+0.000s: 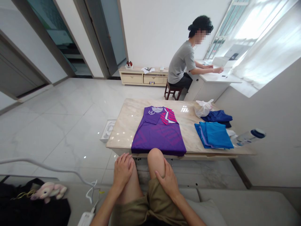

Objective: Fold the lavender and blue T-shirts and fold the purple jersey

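Note:
My left hand (pixel 123 169) rests on my left knee, its fingers laid over the kneecap and holding nothing. On the outer side of my other knee lies my right hand (pixel 167 178), fingers spread along the leg, also without anything in it. Just beyond my knees a purple T-shirt (pixel 158 135) with a pink and white pattern at one shoulder is spread on the marble-topped table (pixel 123 122). Its sleeves lie folded in over the front, and its lower edge reaches the table's near edge. Neither hand touches the shirt.
Folded blue clothes (pixel 215 135), a navy garment (pixel 217 117), a white plastic bag (pixel 203 108) and a water bottle (pixel 250 137) stand at the table's right. Beyond, a person (pixel 182 59) sits at a white desk. A plush toy (pixel 49 191) and a power strip (pixel 86 218) lie at left.

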`<state>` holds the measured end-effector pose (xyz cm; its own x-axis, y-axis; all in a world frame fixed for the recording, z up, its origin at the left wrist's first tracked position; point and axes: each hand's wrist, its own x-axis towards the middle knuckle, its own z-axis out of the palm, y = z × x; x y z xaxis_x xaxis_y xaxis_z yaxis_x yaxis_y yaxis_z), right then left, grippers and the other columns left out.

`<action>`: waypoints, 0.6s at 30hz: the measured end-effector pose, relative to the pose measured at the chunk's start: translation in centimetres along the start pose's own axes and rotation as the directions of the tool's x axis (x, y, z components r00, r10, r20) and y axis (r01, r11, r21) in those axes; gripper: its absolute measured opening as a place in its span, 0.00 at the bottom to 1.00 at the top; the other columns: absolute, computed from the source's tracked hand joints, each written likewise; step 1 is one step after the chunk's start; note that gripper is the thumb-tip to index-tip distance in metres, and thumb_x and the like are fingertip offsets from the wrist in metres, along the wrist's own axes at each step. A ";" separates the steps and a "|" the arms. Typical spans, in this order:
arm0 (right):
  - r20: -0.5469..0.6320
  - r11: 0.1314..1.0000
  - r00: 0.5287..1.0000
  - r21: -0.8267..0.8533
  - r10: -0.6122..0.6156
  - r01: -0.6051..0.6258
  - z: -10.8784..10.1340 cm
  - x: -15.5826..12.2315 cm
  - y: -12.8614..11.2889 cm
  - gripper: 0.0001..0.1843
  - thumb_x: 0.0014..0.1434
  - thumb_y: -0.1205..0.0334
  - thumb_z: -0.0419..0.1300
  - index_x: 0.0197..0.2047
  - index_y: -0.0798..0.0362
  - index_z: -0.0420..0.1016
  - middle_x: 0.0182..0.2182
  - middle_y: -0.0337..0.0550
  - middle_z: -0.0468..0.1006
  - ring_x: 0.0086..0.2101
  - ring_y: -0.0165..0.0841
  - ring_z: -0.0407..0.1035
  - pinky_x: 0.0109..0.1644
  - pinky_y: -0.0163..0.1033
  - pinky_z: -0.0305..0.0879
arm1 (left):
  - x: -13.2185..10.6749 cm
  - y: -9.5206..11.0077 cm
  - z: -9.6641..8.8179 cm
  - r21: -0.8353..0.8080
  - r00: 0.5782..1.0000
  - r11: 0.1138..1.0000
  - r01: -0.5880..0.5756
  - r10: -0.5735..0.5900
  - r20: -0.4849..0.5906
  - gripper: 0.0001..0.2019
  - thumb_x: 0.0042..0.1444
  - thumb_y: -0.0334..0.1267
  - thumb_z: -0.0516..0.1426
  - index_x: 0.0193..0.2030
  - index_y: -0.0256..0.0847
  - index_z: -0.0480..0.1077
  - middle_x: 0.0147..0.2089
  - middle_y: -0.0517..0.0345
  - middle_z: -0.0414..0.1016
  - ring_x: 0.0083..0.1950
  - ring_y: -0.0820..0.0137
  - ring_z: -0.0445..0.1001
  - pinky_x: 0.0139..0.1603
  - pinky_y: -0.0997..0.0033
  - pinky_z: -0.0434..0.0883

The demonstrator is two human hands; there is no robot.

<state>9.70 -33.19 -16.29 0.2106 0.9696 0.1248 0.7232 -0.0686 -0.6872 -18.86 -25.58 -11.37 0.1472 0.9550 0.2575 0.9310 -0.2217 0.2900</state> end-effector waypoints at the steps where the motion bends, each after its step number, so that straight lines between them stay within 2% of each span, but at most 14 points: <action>1: -0.007 1.000 1.000 0.004 -0.003 0.003 0.0 -0.1 0.0 0.43 0.69 0.43 0.62 0.79 0.53 0.62 0.70 0.58 0.74 0.66 0.52 0.73 0.69 0.57 0.74 | 0.1 0.1 0.1 0.002 1.000 1.000 -0.006 0.006 -0.005 0.19 0.71 0.40 0.53 0.60 0.44 0.82 0.64 0.43 0.83 0.69 0.48 0.76 0.73 0.40 0.69; 10: 0.009 1.000 1.000 0.020 -0.003 0.003 -0.1 -0.1 0.4 0.43 0.70 0.42 0.61 0.80 0.55 0.60 0.71 0.59 0.73 0.68 0.51 0.72 0.72 0.58 0.71 | 0.2 0.1 0.2 0.017 1.000 1.000 -0.015 0.015 0.006 0.20 0.72 0.41 0.52 0.60 0.42 0.82 0.64 0.43 0.83 0.68 0.49 0.76 0.73 0.41 0.69; 18: 0.002 1.000 1.000 0.004 -0.014 0.014 0.1 -0.1 0.8 0.43 0.70 0.41 0.61 0.80 0.53 0.60 0.72 0.58 0.72 0.68 0.51 0.71 0.71 0.57 0.72 | 0.2 -0.1 0.1 0.028 1.000 1.000 -0.002 0.002 -0.007 0.19 0.71 0.41 0.53 0.59 0.46 0.82 0.63 0.46 0.83 0.68 0.50 0.76 0.73 0.44 0.70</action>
<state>10.17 -33.28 -16.95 0.1991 0.9708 0.1336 0.7232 -0.0536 -0.6885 -18.86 -25.37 -11.38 0.1468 0.9532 0.2641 0.9398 -0.2177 0.2634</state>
